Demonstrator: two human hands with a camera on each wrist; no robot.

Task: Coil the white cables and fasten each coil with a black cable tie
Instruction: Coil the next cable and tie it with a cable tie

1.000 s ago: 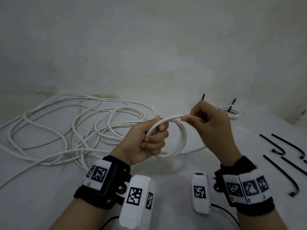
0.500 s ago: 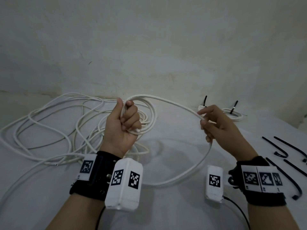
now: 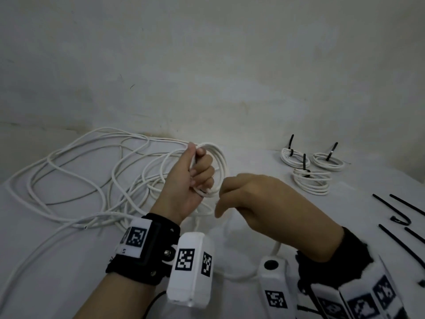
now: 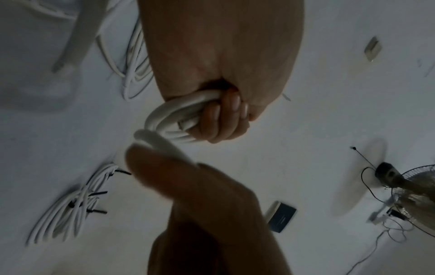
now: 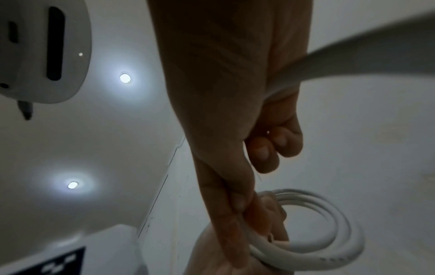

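Note:
My left hand (image 3: 202, 178) is raised over the table and grips a small coil of white cable (image 3: 219, 161) in its fist; the left wrist view shows its fingers (image 4: 223, 115) curled round the turns (image 4: 174, 119). My right hand (image 3: 222, 199) sits just right of it, knuckles up, and pinches the running strand at the coil's lower edge. In the right wrist view that strand (image 5: 353, 61) runs through the right palm, and the thumb and forefinger close against the coil (image 5: 329, 214). Loose black cable ties (image 3: 402, 210) lie on the table at the right.
A tangle of loose white cable (image 3: 92, 169) spreads over the left half of the white table (image 3: 57, 261). Three tied coils (image 3: 310, 180) with black ties sticking up lie at the back right. A wall stands close behind the table.
My right hand, stretched out to the right half a second ago, has swung back to the left hand with the strand. The coil in the left hand has gained a turn.

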